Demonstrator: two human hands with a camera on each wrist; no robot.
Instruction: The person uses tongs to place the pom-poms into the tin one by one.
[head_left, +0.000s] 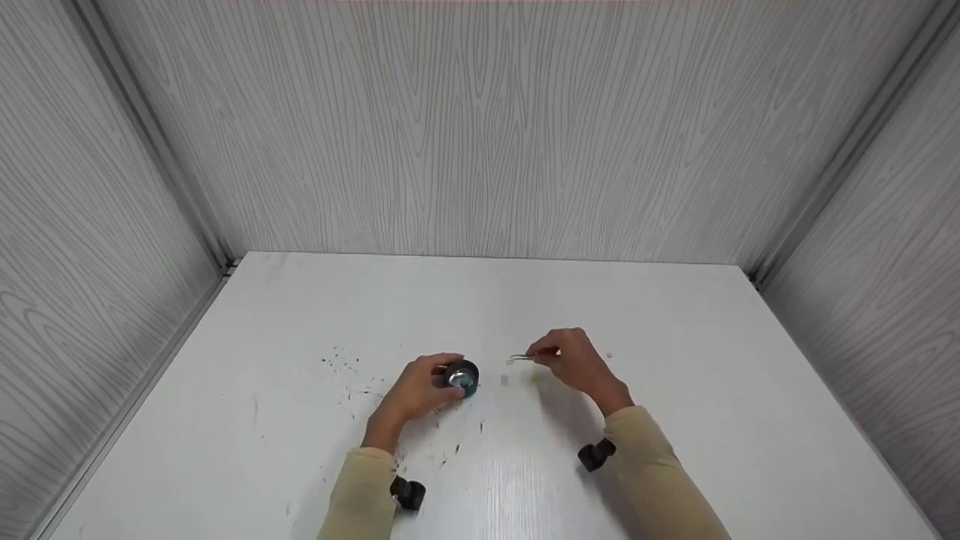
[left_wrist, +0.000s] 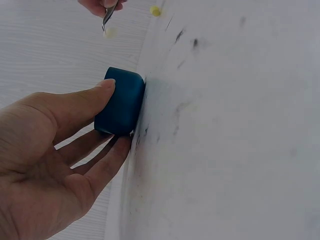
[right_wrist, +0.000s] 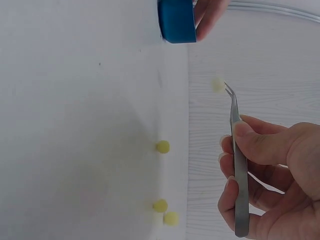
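Observation:
My left hand (head_left: 416,386) grips a small blue cup (left_wrist: 122,102) between thumb and fingers, its base low at the white table. In the head view the cup's dark rim and shiny inside show. To the right, my right hand (head_left: 576,364) pinches metal tweezers (right_wrist: 241,185) with bent tips pointing toward the cup. The tips stand slightly apart, and a blurred pale yellow piece (right_wrist: 218,84) shows right at them. Small round yellow pieces (right_wrist: 163,146) lie on the table near my right hand.
Dark specks and smears (head_left: 345,364) mark the white table (head_left: 375,300), mostly to the left and below the cup. Grey wood-grain panels (head_left: 480,135) enclose the back and both sides. A black wrist camera (head_left: 596,454) sits on each sleeve.

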